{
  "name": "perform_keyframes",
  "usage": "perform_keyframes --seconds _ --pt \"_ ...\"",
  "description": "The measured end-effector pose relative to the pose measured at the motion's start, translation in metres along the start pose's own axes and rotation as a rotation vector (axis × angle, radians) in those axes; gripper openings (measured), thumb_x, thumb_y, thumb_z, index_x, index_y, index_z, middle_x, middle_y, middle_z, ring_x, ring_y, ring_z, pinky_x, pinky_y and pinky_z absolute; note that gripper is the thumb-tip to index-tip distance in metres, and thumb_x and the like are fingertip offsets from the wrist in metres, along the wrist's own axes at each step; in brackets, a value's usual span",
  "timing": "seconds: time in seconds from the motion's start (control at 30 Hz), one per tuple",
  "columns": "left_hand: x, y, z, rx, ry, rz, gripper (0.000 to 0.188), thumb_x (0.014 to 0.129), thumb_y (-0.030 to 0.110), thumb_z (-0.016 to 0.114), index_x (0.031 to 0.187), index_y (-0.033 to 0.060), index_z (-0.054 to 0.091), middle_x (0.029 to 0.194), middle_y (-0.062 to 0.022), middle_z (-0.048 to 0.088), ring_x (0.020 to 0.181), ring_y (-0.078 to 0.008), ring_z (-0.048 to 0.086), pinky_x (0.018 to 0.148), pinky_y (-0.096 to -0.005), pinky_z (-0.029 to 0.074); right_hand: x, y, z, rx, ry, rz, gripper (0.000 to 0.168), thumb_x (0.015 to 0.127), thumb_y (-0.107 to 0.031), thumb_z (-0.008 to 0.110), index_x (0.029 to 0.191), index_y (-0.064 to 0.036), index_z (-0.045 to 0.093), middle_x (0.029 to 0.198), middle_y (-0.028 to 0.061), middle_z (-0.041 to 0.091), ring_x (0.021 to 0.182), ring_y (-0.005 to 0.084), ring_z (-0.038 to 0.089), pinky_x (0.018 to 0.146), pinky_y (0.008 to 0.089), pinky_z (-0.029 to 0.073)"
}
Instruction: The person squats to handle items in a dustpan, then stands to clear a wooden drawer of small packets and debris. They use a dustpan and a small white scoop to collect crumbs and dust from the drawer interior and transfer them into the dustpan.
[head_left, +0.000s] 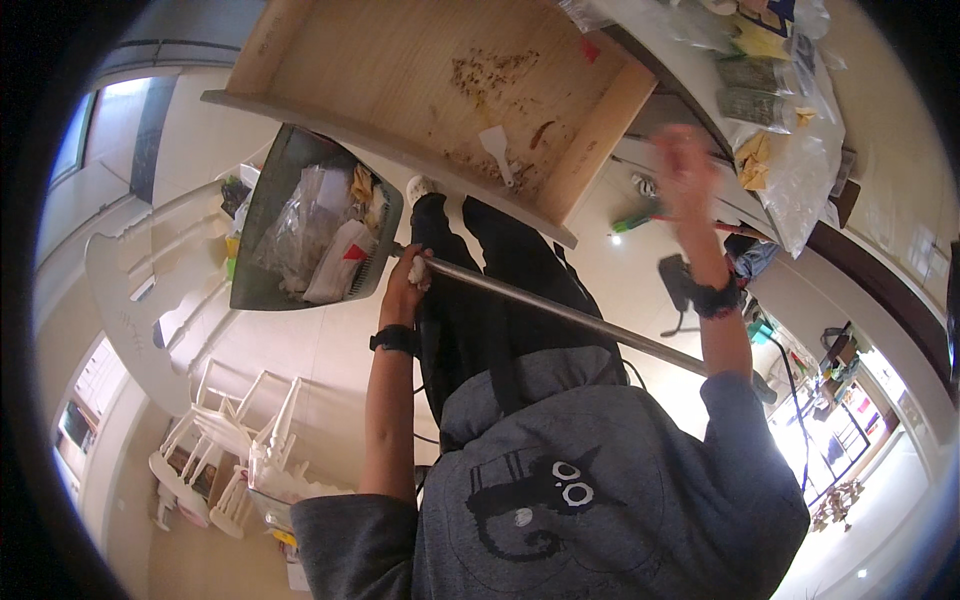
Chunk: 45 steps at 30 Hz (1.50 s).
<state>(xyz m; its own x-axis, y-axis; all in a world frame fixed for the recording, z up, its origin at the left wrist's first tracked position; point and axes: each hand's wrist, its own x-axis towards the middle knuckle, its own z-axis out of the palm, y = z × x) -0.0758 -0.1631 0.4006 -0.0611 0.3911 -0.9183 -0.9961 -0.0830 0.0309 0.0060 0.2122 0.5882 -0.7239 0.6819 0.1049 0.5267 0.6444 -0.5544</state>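
My left hand (409, 279) grips the metal handle (555, 307) of a long-handled dustpan (255, 225), with a whitish crumpled wad at its fingers. Plastic wrap, paper and a red scrap fill the pan. The pan sits left of and below an open wooden drawer (360, 67). Inside the drawer lie brown crumbs (495, 75), a small white plastic scraper (495, 148) and a red scrap (590, 50). My right hand (684, 161), blurred, is raised to the right of the drawer. Whether it holds anything cannot be told.
At the upper right, a surface (795, 172) bears plastic bags and packets (754, 86). A green-headed brush (634, 223) lies beyond the drawer's right corner. White chairs (225, 427) stand at the lower left. My shoe (421, 187) shows beneath the drawer's front.
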Motion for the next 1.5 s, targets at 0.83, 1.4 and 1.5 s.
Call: perform_keyframes --seconds 0.83,1.4,1.5 --pt "-0.006 0.002 0.004 -0.008 0.054 0.066 0.016 0.078 0.024 0.048 0.075 0.0091 0.049 0.06 -0.0012 0.053 0.035 -0.0115 0.041 0.029 -0.0225 0.03 -0.011 0.002 0.175 -0.35 -1.025 -0.077 0.014 0.068 -0.001 0.045 0.071 0.004 0.057 0.073 0.0233 0.056 0.068 0.0337 0.057 0.058 0.0426 0.045" --pt "0.005 -0.003 -0.01 -0.028 0.063 0.025 0.015 0.078 0.024 0.05 0.076 0.0096 0.049 0.065 -0.0016 0.055 0.035 -0.0122 0.04 0.029 -0.023 0.029 -0.017 0.014 0.181 -0.403 -1.041 -0.206 0.015 0.061 -0.008 0.054 0.071 0.003 0.058 0.072 0.0222 0.056 0.069 0.035 0.056 0.058 0.0417 0.045" --pt "0.005 -0.003 -0.01 -0.023 0.077 0.025 0.015 0.078 0.024 0.05 0.076 0.01 0.048 0.065 -0.0015 0.055 0.035 -0.0121 0.04 0.029 -0.023 0.029 -0.003 0.019 0.184 -0.365 -1.21 -0.224 0.018 0.059 -0.012 0.058 0.07 0.002 0.057 0.071 0.02 0.057 0.066 0.0314 0.057 0.057 0.0395 0.045"
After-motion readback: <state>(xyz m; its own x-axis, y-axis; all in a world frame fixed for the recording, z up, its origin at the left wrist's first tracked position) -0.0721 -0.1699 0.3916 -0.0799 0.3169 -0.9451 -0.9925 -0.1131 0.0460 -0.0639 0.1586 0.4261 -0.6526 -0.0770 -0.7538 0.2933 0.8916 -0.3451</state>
